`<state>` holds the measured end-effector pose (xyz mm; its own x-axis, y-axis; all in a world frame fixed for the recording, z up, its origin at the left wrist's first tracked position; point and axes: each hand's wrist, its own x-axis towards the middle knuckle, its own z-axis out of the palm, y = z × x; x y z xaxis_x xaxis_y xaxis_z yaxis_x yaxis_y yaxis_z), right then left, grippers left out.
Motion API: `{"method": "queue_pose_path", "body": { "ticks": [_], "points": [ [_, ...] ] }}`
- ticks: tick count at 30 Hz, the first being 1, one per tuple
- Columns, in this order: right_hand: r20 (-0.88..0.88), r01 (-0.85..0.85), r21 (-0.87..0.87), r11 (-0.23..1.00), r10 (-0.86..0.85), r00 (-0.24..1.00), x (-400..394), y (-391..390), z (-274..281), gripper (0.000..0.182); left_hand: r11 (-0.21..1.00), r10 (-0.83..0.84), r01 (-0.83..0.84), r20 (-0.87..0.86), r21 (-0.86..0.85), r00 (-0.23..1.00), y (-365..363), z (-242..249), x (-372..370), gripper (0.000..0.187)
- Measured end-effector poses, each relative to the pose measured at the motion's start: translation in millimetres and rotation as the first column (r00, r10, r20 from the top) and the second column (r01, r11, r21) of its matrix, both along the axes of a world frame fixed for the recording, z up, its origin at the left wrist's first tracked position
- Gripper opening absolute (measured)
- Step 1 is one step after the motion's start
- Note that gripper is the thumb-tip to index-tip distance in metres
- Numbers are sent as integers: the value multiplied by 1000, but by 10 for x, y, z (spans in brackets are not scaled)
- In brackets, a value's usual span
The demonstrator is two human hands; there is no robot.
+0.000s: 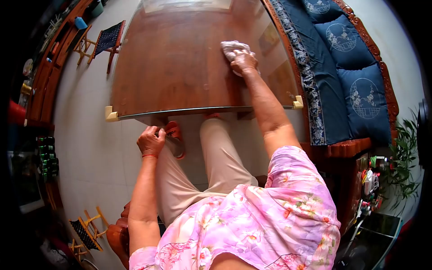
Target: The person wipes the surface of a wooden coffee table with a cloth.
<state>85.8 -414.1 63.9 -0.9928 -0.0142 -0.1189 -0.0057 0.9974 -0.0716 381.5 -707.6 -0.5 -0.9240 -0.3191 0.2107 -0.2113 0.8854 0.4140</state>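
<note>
The rectangular, reddish-brown wooden table [175,76] has a glossy top and cream corner protectors [111,114] at both near corners. A crumpled pale cloth [230,48] lies on it, beneath the right hand [244,61].

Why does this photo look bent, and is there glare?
Head view: apparently a wide-angle lens, bowing the carved sofa and the glossy wooden table, with black corners; head view: a pale reflection at the table's far end, clear of the cloth under the right hand.
</note>
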Motion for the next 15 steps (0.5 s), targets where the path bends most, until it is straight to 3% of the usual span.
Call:
{"method": "queue_pose_path", "body": {
  "ticks": [6,11,15],
  "points": [
    [39,258,49,965,-260,965,-11,1007,-23,58,1000,2,-2,27,-30,1000,12,30,8,16],
    [-24,349,94,933,-348,937,-15,1771,-178,55,1000,-11,11,-7,-27,1000,29,8,2,16],
    [83,517,56,854,-520,850,397,1709,270,52,1000,-10,10,-30,9,1000,28,-14,-1,17]
  ]
}}
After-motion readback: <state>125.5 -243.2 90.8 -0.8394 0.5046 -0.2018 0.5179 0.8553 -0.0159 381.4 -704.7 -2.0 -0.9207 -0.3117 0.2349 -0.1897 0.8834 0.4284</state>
